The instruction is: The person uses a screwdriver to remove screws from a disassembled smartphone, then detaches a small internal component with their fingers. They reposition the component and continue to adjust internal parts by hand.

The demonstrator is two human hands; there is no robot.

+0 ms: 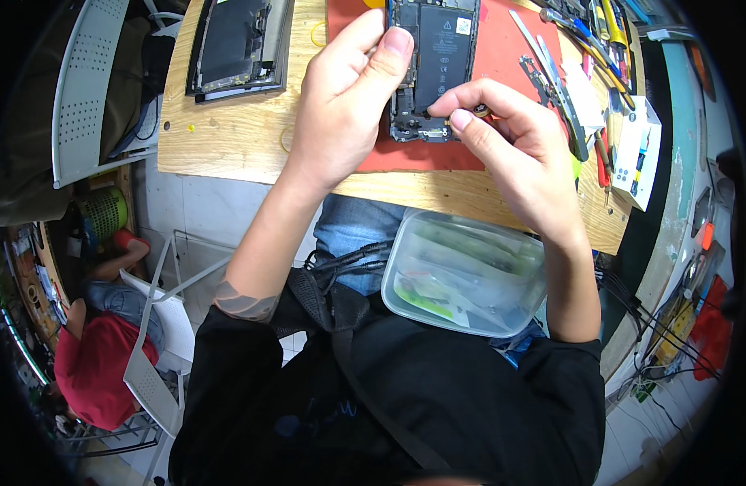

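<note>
Gripping opened phone (443, 61), cut off above, with left hand (349, 89); cannot tell whether pinching anything with right hand (519, 138). Open leftward along front edge of tabletop (227, 146).

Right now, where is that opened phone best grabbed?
I'd take the opened phone by its long right edge, from the right, beyond the right hand: that straight side looks free, while the left hand holds the left edge.

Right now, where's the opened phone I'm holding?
In the head view, the opened phone is at the top, slightly right of centre, over the red mat, between your left hand and right hand.
</note>
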